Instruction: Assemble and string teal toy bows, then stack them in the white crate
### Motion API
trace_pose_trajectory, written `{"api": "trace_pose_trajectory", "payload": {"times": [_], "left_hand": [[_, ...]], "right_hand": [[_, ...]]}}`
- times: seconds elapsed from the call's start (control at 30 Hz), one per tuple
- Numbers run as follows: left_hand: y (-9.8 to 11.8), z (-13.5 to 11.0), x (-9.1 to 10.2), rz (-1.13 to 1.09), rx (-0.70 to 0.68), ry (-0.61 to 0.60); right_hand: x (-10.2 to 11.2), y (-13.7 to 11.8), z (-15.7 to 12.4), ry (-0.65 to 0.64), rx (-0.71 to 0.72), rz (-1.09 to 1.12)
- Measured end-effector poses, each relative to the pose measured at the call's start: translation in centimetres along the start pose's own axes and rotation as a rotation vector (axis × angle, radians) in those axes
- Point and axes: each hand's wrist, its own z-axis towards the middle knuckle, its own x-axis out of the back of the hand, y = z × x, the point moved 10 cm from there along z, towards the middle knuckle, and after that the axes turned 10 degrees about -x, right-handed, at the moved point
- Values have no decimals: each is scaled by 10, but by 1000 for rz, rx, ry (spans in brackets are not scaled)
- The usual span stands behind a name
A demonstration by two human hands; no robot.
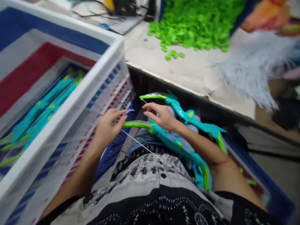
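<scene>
Two turquoise toy bows with lime-green ends lie across my lap, a near one (174, 143) and a far one (199, 123). My left hand (109, 126) is closed at the near bow's green tip, pinching its white bowstring (140, 144). A thin whitish strip (130, 110) sticks out past those fingertips. My right hand (161, 116) hovers between the two bows near the far bow's green tip, fingers bent and apart, with nothing visible in them. Its forearm crosses over the bows.
A white plastic crate (117, 39) at left contains several turquoise bows (44, 109). On the workbench (150, 59), small green parts (199, 25) are heaped, with white strings (253, 68) at its right. Below left is a blue basket (109, 156); a blue bin (278, 193) stands right.
</scene>
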Motion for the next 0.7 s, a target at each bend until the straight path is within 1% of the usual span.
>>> {"api": "trace_pose_trajectory", "payload": {"times": [0.07, 0.1, 0.13, 0.17, 0.2, 0.23, 0.27, 0.3, 0.33, 0.37, 0.4, 0.43, 0.47, 0.5, 0.53, 0.57, 0.6, 0.63, 0.67, 0.7], "left_hand": [[25, 3, 15, 108, -106, 118], [37, 8, 15, 96, -148, 134], [51, 15, 5, 56, -201, 92], [67, 23, -14, 3, -275, -9], [85, 27, -43, -36, -369, -158], [104, 26, -79, -46, -479, -338], [120, 18, -117, -25, -594, -526], [132, 4, -154, 17, -701, -704], [139, -12, -187, 70, -789, -859], [143, -28, -216, 119, -856, -987], [144, -43, -239, 157, -905, -1087], [146, -56, -257, 180, -939, -1158], [149, -66, -270, 199, -957, -1201], [153, -72, -280, 219, -964, -1221], [159, -76, -288, 239, -967, -1217], [169, -78, -295, 253, -969, -1194], [182, -78, -301, 251, -973, -1160], [197, -78, -309, 218, -973, -1131], [213, -79, -319, 147, -959, -1127], [228, -83, -331, 45, -919, -1154]], "right_hand": [[47, 21, -31, 29, -130, -92], [74, 35, -53, 66, -217, -158], [102, 49, -79, 109, -319, -226], [129, 64, -112, 154, -433, -289], [153, 79, -149, 196, -559, -347], [172, 93, -190, 229, -690, -401], [186, 106, -235, 255, -830, -448], [193, 118, -282, 280, -978, -485], [193, 127, -329, 298, -1133, -498], [185, 135, -375, 310, -1292, -464], [167, 142, -417, 327, -1453, -367], [141, 146, -452, 356, -1591, -188], [107, 147, -476, 405, -1685, 66], [70, 146, -487, 474, -1718, 370], [36, 142, -484, 564, -1671, 688], [10, 138, -475, 672, -1576, 953], [-6, 132, -463, 773, -1462, 1155], [-16, 126, -453, 859, -1351, 1292], [-19, 120, -447, 923, -1269, 1371], [-20, 113, -445, 953, -1218, 1412]]}}
